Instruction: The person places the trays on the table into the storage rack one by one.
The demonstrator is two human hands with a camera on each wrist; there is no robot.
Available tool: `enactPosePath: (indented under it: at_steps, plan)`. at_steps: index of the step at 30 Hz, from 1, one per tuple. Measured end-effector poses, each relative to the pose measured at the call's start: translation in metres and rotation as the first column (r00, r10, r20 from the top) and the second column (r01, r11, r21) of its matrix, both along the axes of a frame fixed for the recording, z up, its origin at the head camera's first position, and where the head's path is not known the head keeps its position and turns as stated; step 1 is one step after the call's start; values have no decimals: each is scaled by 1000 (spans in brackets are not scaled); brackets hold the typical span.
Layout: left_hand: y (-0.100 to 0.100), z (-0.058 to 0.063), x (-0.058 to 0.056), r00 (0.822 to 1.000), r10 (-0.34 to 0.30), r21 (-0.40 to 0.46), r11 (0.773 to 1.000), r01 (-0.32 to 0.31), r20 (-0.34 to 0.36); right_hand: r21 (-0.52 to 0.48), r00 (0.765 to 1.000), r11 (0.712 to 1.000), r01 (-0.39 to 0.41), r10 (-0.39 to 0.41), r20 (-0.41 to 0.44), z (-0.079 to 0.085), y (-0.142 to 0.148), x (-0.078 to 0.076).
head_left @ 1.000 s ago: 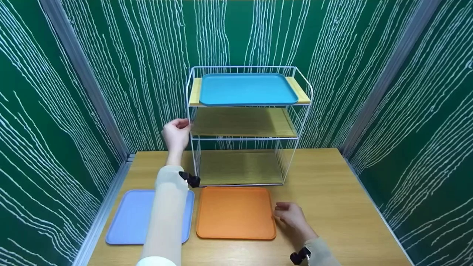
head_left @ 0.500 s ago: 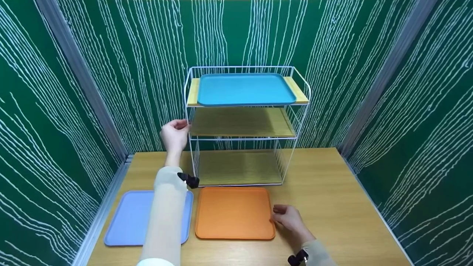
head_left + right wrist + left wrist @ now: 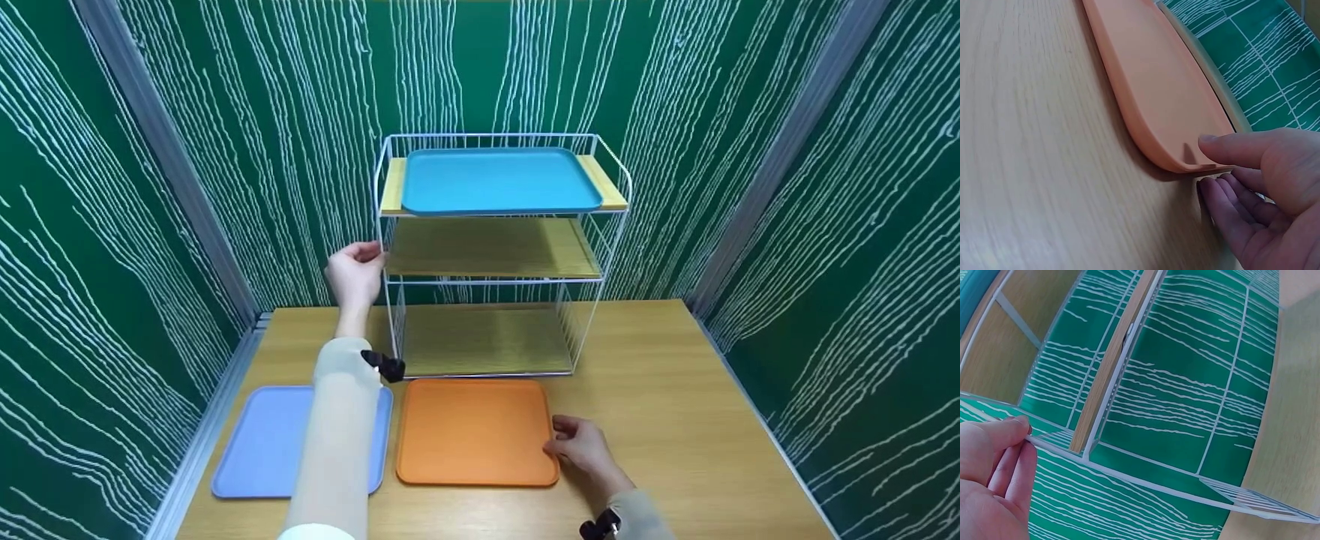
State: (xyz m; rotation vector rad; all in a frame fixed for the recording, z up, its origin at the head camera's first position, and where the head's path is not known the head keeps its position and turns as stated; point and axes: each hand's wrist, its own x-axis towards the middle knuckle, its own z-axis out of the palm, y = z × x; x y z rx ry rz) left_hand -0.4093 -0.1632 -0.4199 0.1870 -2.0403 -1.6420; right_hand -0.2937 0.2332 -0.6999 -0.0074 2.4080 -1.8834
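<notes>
My left hand [image 3: 355, 275] pinches the front left upright of a white wire rack [image 3: 391, 322], between thumb and fingers, as the left wrist view [image 3: 999, 467] also shows. My right hand [image 3: 587, 450] is at the right edge of an orange tray [image 3: 476, 431] lying flat on the table. In the right wrist view, the thumb [image 3: 1230, 147] reaches over the tray's rim and casts a shadow inside it, while the bent fingers [image 3: 1224, 208] stay outside and below the rim. A gap shows between thumb and fingers.
On the rack's top shelf lies a blue tray [image 3: 501, 180]. Its middle shelf [image 3: 491, 247] and bottom shelf [image 3: 487, 337] are wooden. A periwinkle tray [image 3: 266, 442] rests on the wooden table [image 3: 675, 390] under my left forearm. Green walls with white streaks surround the table.
My right hand has shifted slightly left, bringing its thumb over the orange tray's rim. The left hand keeps its hold on the rack, and the trays stay in place.
</notes>
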Motion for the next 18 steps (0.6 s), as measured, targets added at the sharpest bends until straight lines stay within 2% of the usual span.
enactPosePath:
  at_steps: [6,13,18]
  plan:
    - [0,0,1,1000,-11,19,1000,11,14,47,1000,999,5,-5,-5,1,1,2]
    - [0,0,0,1000,-3,16,1000,3,9,105,999,995,4,1,-49,-1,2,1]
    - [1,-1,1,1000,12,1,1000,-12,-17,124,1000,992,22,-19,-20,-5,3,-1]
